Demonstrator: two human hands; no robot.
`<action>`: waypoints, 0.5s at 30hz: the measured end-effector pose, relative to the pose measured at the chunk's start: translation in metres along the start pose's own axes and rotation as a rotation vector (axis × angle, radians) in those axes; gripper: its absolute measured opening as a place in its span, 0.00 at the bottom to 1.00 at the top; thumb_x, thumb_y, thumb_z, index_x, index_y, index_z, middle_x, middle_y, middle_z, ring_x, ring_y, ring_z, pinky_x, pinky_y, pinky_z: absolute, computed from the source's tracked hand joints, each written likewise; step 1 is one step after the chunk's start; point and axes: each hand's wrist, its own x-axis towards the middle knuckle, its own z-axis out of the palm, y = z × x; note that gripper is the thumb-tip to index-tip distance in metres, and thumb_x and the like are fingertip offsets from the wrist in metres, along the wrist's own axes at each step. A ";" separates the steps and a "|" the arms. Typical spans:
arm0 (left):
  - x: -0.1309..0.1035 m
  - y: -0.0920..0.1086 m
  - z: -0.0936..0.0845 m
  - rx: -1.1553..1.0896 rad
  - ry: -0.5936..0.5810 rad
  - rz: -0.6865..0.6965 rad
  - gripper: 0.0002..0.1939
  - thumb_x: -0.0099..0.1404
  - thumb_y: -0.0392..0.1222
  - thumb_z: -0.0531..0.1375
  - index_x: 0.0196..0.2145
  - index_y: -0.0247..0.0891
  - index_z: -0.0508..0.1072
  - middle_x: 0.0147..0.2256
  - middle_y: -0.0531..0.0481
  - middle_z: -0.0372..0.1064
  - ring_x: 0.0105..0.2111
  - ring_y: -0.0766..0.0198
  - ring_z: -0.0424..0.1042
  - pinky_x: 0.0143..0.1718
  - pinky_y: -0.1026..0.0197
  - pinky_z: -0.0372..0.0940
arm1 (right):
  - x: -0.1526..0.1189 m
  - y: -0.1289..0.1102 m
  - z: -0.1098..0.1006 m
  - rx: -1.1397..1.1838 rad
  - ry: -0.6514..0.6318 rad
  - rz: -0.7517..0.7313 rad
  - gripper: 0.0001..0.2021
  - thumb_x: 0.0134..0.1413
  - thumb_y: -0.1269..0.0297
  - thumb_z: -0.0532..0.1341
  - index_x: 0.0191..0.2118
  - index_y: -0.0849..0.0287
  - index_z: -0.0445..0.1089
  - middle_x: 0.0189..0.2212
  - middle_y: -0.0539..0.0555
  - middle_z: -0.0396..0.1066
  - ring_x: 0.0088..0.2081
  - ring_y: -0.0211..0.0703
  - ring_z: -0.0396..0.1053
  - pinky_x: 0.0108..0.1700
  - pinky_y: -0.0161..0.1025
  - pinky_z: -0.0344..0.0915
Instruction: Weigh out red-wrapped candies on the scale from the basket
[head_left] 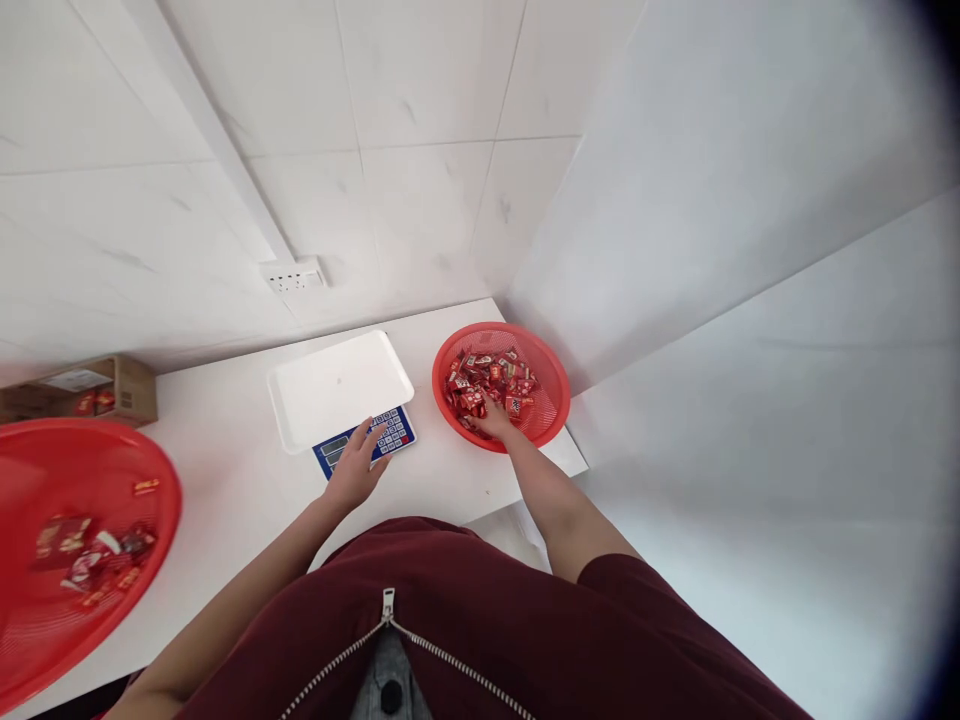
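My right hand (491, 416) reaches down into a red plastic basket (553, 385) at the table's right end. Small red-wrapped packets (495, 372) fill the basket's bottom, and my fingers are among them, partly hidden. Over the blue keypad of a digital weighing scale (389, 432), my left hand (359, 465) is held with its fingers apart and nothing in it. Part of the scale's display shows beside that hand. The scale's white tray (341, 390) has nothing lying on it.
A second red basket (166, 480) stands at the near left with a few red packets (97, 555) inside. Behind it sits an open cardboard box (135, 390). The white table (225, 440) runs along a tiled wall with a socket strip (294, 275).
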 end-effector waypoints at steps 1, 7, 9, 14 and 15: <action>0.000 0.001 0.000 0.000 -0.022 -0.016 0.26 0.65 0.47 0.51 0.60 0.40 0.58 0.64 0.40 0.47 0.63 0.48 0.51 0.58 0.46 0.57 | 0.000 0.000 0.005 0.012 0.004 0.001 0.41 0.44 0.59 0.67 0.63 0.59 0.53 0.61 0.66 0.53 0.62 0.60 0.52 0.59 0.51 0.50; 0.003 -0.007 0.003 -0.025 -0.052 -0.062 0.24 0.65 0.47 0.51 0.57 0.40 0.62 0.63 0.40 0.50 0.61 0.48 0.55 0.56 0.47 0.60 | 0.000 0.007 0.022 0.132 0.015 -0.011 0.16 0.45 0.70 0.63 0.43 0.56 0.70 0.41 0.55 0.73 0.43 0.48 0.69 0.46 0.41 0.63; 0.003 -0.008 0.003 -0.026 -0.043 -0.046 0.23 0.64 0.47 0.52 0.56 0.41 0.64 0.63 0.41 0.52 0.60 0.49 0.57 0.56 0.47 0.60 | 0.002 0.010 0.020 0.168 0.029 -0.003 0.12 0.46 0.69 0.60 0.40 0.57 0.71 0.34 0.51 0.73 0.38 0.45 0.69 0.42 0.40 0.64; 0.001 -0.013 -0.003 -0.024 -0.039 -0.029 0.22 0.64 0.47 0.51 0.55 0.41 0.65 0.61 0.42 0.56 0.58 0.51 0.61 0.55 0.49 0.61 | 0.011 0.019 -0.009 0.183 0.155 0.016 0.15 0.50 0.69 0.54 0.44 0.59 0.70 0.39 0.54 0.72 0.42 0.46 0.68 0.47 0.42 0.63; 0.000 -0.015 -0.005 -0.023 -0.043 -0.023 0.22 0.64 0.47 0.51 0.55 0.42 0.65 0.60 0.42 0.57 0.57 0.52 0.62 0.55 0.49 0.61 | 0.014 0.022 -0.018 0.169 0.191 0.020 0.17 0.50 0.69 0.55 0.46 0.59 0.69 0.44 0.56 0.71 0.47 0.48 0.67 0.51 0.44 0.61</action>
